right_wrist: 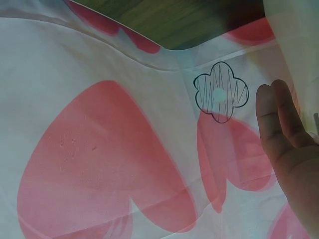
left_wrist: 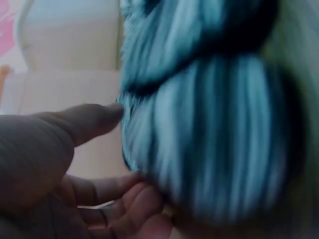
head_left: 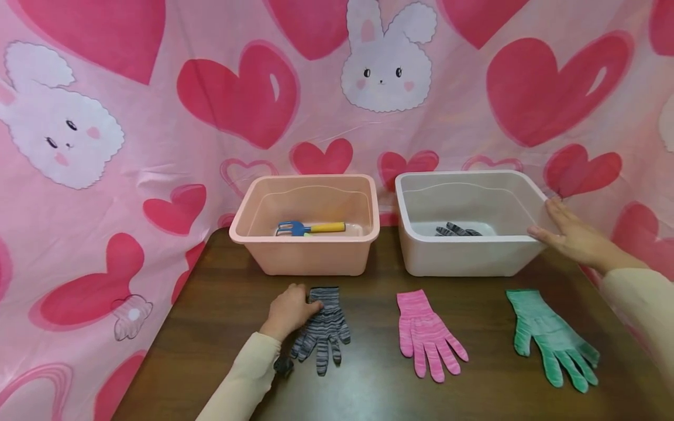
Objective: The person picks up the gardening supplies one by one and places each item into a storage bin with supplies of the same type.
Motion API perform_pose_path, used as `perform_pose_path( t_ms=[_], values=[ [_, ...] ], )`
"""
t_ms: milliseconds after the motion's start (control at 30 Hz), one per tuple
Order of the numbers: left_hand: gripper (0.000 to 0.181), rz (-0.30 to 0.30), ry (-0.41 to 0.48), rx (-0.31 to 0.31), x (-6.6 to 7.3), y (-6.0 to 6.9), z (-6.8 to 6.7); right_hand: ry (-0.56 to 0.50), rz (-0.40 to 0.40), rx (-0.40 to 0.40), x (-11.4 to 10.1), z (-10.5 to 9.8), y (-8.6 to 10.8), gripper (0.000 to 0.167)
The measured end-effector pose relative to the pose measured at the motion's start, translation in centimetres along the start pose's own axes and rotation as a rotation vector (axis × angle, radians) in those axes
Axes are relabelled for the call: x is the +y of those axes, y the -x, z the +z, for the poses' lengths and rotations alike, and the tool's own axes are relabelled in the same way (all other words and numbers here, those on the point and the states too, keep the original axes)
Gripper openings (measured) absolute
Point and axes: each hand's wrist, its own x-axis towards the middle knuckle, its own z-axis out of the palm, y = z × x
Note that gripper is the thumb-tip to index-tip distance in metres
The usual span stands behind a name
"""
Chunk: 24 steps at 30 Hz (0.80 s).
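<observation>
In the head view, my left hand (head_left: 291, 310) is at the cuff of a grey-and-black striped knit glove (head_left: 325, 330) lying on the table, thumb over the cuff. The left wrist view shows the thumb and curled fingers at the edge of the blurred striped glove (left_wrist: 209, 134). My right hand (head_left: 571, 234) rests with extended fingers on the right rim of a light grey bin (head_left: 458, 257). Inside that bin lies another dark striped glove (head_left: 456, 230). A pink glove (head_left: 427, 336) and a green glove (head_left: 555, 339) lie flat in front of the bins.
Left of the grey bin stands a peach bin (head_left: 310, 257) with a blue hand fork with a yellow handle (head_left: 326, 227) in it. Both stand at the back of the dark wooden table (head_left: 379, 392). A pink heart-and-rabbit cloth (head_left: 326, 123) hangs behind and along the sides.
</observation>
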Motion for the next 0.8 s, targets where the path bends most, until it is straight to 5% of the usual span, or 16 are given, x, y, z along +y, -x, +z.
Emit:
perform_pose_path(
  t_ms=[233,567,800],
  values=[
    [0.035,0.039,0.013,-0.003,0.9,-0.6,1.2,-0.009,0.013,-0.005,0.1,0.0,0.0,0.099],
    [0.017,0.099,0.227,-0.043,0.5,-0.8,1.1,-0.018,0.029,-0.027,0.0,0.0,-0.1,0.102],
    [0.008,0.208,0.387,-0.078,0.4,-1.1,1.1,-0.022,0.022,-0.014,-0.1,0.0,-0.2,0.1]
  ],
)
